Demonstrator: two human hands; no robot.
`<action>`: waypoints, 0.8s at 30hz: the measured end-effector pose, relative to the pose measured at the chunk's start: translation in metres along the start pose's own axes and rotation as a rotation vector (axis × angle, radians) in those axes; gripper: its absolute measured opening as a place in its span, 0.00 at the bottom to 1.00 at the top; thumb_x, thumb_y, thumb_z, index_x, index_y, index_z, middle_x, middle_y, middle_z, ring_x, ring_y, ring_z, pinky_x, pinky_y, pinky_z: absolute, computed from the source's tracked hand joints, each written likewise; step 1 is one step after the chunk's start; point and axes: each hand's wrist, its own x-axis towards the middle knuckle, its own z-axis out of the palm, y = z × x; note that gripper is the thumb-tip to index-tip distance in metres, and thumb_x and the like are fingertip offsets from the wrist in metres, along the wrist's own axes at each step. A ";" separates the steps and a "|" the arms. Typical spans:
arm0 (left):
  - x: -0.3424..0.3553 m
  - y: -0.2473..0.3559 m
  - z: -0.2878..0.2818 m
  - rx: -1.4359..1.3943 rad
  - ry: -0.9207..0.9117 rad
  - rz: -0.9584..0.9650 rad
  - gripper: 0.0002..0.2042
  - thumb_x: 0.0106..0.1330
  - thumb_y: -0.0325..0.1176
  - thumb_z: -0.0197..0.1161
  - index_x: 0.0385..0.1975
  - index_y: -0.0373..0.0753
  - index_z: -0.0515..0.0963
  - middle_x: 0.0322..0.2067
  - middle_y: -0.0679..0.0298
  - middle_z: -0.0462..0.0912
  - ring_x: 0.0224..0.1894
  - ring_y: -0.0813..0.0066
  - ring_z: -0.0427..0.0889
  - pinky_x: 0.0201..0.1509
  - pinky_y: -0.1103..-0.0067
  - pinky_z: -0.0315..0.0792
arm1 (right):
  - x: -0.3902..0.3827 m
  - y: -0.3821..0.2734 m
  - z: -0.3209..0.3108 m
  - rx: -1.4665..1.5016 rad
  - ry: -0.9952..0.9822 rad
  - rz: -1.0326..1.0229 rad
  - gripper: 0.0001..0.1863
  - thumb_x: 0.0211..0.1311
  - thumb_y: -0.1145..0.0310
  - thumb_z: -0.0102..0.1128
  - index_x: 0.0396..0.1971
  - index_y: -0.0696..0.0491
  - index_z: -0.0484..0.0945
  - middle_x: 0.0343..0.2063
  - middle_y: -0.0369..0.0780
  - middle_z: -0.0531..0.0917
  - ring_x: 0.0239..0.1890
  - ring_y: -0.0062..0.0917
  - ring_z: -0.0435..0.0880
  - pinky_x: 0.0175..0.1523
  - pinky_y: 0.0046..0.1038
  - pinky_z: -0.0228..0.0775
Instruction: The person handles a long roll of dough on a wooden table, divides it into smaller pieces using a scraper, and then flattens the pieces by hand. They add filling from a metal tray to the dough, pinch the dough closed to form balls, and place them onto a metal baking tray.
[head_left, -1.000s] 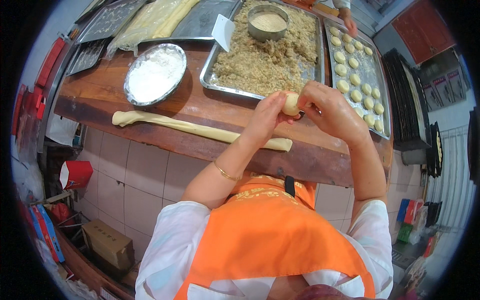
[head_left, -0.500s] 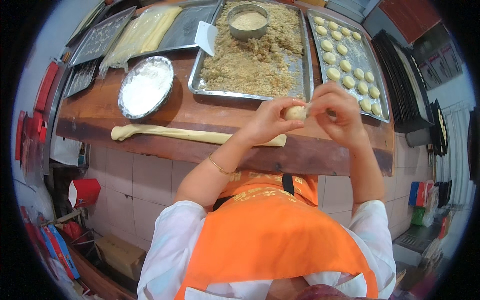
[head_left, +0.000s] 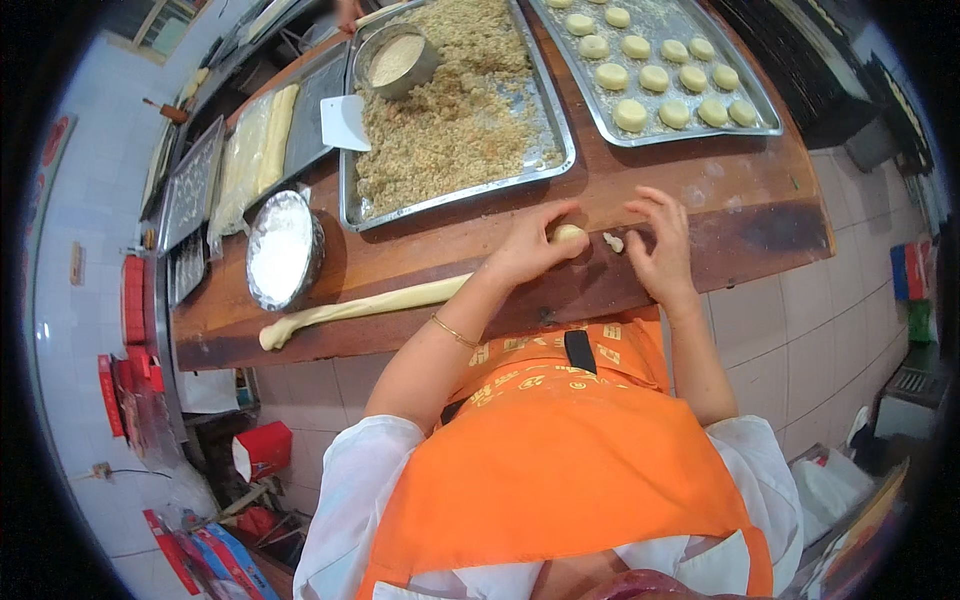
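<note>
Pale dough point(head_left: 569, 233) is clasped by the left hand point(head_left: 532, 245), the right hand point(head_left: 664, 252) spread wide near a scrap point(head_left: 613, 242)

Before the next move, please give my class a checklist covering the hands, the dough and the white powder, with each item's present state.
1. Left hand holds the pale round dough ball: ok.
2. Right hand open and apart from that ball: ok.
3. Small, pale, irregular dough scrap clear of the right thumb: cannot tell; they look very close.
4. Dough ball smooth underneath: cannot tell; its underside is hidden.
5. Long pale dough rope fully in view: not ok; the left forearm covers part.
6. White powder in the round silver bowl: ok.
</note>
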 end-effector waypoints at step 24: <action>0.056 -0.001 0.031 0.824 0.046 0.156 0.28 0.77 0.42 0.48 0.73 0.38 0.57 0.75 0.55 0.56 0.77 0.58 0.52 0.74 0.58 0.57 | -0.001 0.003 -0.010 0.079 0.140 0.038 0.13 0.52 0.80 0.61 0.39 0.53 0.81 0.52 0.42 0.80 0.56 0.39 0.76 0.61 0.37 0.67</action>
